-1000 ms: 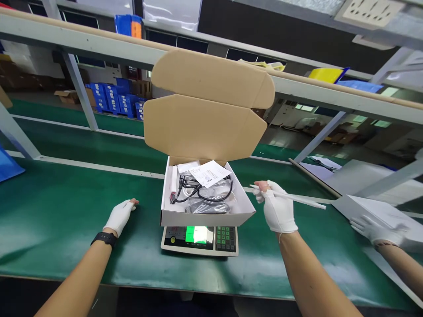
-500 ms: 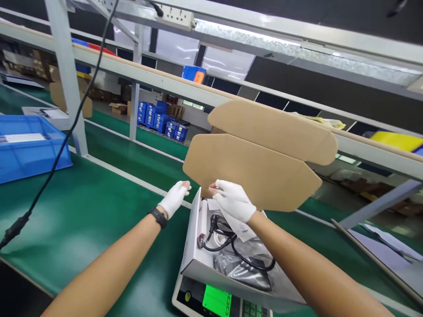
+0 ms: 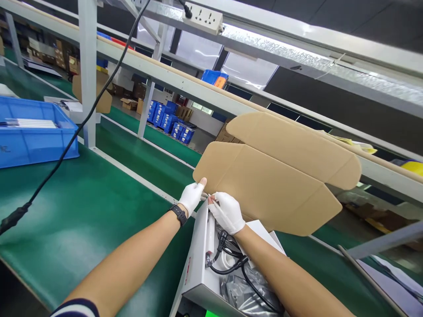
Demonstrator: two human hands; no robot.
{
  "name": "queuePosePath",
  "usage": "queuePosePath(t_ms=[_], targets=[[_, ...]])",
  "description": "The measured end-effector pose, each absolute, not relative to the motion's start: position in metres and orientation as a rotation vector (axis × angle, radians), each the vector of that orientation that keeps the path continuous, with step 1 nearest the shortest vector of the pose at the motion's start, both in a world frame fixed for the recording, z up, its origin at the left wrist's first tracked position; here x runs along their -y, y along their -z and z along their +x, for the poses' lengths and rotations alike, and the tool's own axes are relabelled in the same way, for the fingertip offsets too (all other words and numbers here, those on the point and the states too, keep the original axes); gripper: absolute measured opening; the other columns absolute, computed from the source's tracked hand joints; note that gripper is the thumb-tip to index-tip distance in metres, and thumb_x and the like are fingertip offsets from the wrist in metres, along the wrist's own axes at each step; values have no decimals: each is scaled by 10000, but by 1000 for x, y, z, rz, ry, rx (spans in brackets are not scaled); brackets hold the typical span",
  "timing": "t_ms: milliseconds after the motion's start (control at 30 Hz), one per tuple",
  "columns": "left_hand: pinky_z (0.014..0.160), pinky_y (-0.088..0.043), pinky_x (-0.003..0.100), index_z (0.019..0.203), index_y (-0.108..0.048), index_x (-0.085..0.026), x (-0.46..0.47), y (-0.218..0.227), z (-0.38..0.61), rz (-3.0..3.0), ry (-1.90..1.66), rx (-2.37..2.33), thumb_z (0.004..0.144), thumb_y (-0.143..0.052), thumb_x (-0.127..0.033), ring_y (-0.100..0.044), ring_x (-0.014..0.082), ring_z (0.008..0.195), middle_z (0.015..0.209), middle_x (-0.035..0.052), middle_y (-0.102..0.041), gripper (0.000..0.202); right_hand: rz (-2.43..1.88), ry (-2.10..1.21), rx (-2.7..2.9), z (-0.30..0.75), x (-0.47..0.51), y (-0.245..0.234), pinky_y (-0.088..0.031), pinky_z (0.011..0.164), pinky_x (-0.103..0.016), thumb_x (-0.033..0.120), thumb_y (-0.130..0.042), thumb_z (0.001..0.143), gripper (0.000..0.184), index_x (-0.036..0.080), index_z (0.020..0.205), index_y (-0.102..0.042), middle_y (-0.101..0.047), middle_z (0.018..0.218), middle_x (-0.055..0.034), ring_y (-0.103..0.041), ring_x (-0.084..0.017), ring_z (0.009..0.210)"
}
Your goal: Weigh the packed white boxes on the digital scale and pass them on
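An open cardboard box [image 3: 198,268], white outside with a brown lid [image 3: 264,176] raised at the back, stands in front of me. My left hand [image 3: 192,197], in a white glove with bare fingertips, is closed at its back left corner, thumb up against the lid's edge. My right hand [image 3: 228,212], gloved alike, pinches the same corner from inside; the exact grip is partly hidden. Inside lie a black cable [image 3: 228,268], a white roll-shaped tube [image 3: 210,233], a white ring [image 3: 227,259] and grey items in clear plastic bags [image 3: 241,293].
Under the box shows a bit of a scale's green display [image 3: 210,314]. A blue bin [image 3: 36,136] with white items stands left on the green table [image 3: 109,211]. A black cord [image 3: 82,119] hangs by a metal post [image 3: 87,75]. A power strip [image 3: 203,17] is overhead.
My left hand has moved right to the box corner, meeting my right hand. The white printed sheet beneath my right hand is out of sight. The view has shifted.
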State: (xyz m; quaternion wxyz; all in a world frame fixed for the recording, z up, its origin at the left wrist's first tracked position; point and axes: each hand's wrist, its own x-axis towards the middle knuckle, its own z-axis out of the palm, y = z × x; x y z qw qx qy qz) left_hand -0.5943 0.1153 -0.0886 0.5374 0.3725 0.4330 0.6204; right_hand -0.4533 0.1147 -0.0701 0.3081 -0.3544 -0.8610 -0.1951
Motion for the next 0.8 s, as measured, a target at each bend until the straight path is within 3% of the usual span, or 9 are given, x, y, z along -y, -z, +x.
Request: queuePosePath(t_ms=[800], targets=[[674,-506,290,720,-523,-157,-116,90,-594,882,-1463,-1045,711,-516,-764,-659,200,706,734,110,-663,606,-1006,421,2248,-453,-113,71,-418,651,-284,288,-420,909,259,200,677,-497,-586,672,-49,-564,-189,657]])
